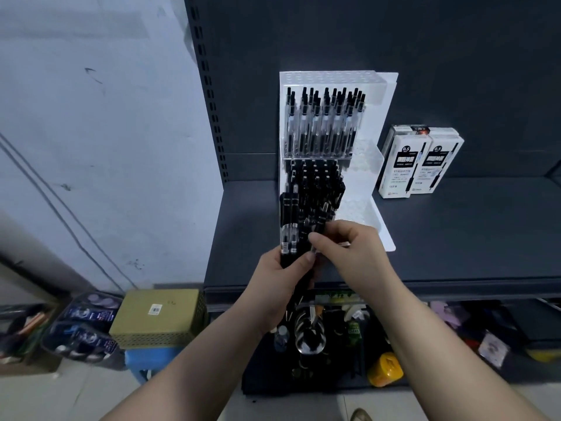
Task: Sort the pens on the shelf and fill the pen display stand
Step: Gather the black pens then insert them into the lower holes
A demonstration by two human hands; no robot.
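Your left hand (273,287) is wrapped around a bundle of black pens (291,229), fingers closed on the lower barrels. The bundle stands roughly upright over the front edge of the shelf (455,232). The pens have dark bodies, and the two leftmost show a clear section with a small white label. Your right hand (355,253) comes in from the right with its fingers curled and its thumb pressed against the bundle's middle, pinching there; you cannot tell which single pen it has. Right behind the bundle stands the white pen display stand (385,86), set on the shelf against the dark back panel. Its upper tier holds a row of clear-barrelled pens (324,126) with black tops, upright and packed close. Its lower tier is filled on the left with black pens (315,177), while its right part shows bare white holes. The bundle and your right hand cover the bottom of that lower tier. To the right of the stand, near but not touching it, two white pen boxes (420,165) stand side by side. Under the shelf a lower level is crowded with dark items and a yellow object (385,369). At the lower left a gold perforated basket (158,317) sits on a blue stool (142,360).
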